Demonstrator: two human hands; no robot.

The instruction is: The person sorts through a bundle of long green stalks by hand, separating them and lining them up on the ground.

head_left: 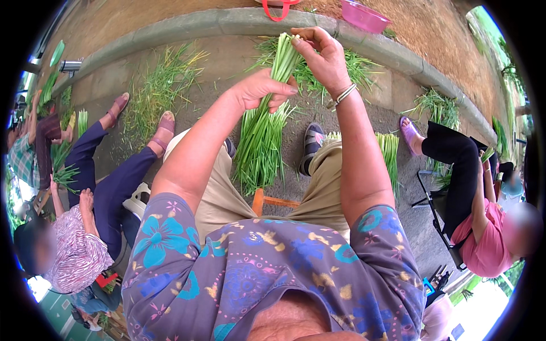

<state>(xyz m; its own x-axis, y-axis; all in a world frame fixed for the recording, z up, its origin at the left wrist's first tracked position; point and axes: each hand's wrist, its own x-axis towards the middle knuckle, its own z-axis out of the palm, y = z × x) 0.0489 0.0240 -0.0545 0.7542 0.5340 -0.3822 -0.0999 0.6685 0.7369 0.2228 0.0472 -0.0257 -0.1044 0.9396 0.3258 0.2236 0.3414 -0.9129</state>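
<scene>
My left hand [264, 90] is wrapped round a bunch of garlic chives [285, 59], pale stem ends pointing up and away from me, green leaves hanging down between my knees. At the top of that bunch, my right hand [324, 54] pinches at the cut stem ends with thumb and fingers; a bracelet sits on its wrist. Below the held bunch, more green chives [259, 150] lie on the ground between my feet. Just beyond my hands spreads a loose heap of chives [335, 71], partly hidden by my right hand.
Stacked chives [388, 153] lie beside my right leg. Loose trimmings [165, 85] litter the ground ahead left. A concrete kerb [227, 21] curves across the far side, with a pink basin [365, 16] beyond. Seated people [79, 250] work on my left, and another person [483, 227] on my right.
</scene>
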